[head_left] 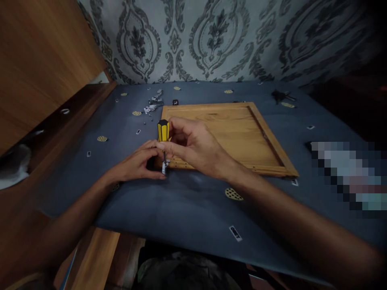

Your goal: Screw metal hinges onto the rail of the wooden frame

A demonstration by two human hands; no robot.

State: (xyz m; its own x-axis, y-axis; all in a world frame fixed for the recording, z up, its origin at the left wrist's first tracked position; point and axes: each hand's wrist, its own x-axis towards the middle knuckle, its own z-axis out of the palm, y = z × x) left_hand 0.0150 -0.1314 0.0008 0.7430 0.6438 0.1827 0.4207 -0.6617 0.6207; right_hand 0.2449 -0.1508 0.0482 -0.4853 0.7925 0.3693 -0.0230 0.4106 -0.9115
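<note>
Gripping a yellow-and-black screwdriver (pixel 163 131), the right hand (pixel 198 145) sits near the middle of the frame, its thumb and fingers closed on the handle, which stands nearly upright with its shaft pointing down. The left hand (pixel 140 160) comes in from the lower left, thumb and fingers parted around a dark gap, its fingertips close by the right thumb and its thumb tip against the lower end of a small metal hinge (pixel 164 166); whether it pinches the hinge firmly I cannot tell. The hinge lies just left of centre, under the screwdriver, at the near left corner of a wooden panel (pixel 232 135); the exact contact of tip and metal is too small to make out. The panel lies flat through the centre and right of centre, with a raised frame around it and small dark holes along its near edge. Above its far left corner, in the upper middle, is a loose pile of metal parts (pixel 154 102), with tiny bits (pixel 144 123) just below. A dark object (pixel 281 96) lies at the upper right, and a pixelated item (pixel 347 173) at the right edge. Under everything spreads a blue sheet (pixel 193 213) with yellow dotted motifs. Patterned fabric or paper (pixel 214 40) fills the top, brown woodwork (pixel 45 52) the upper left.
</note>
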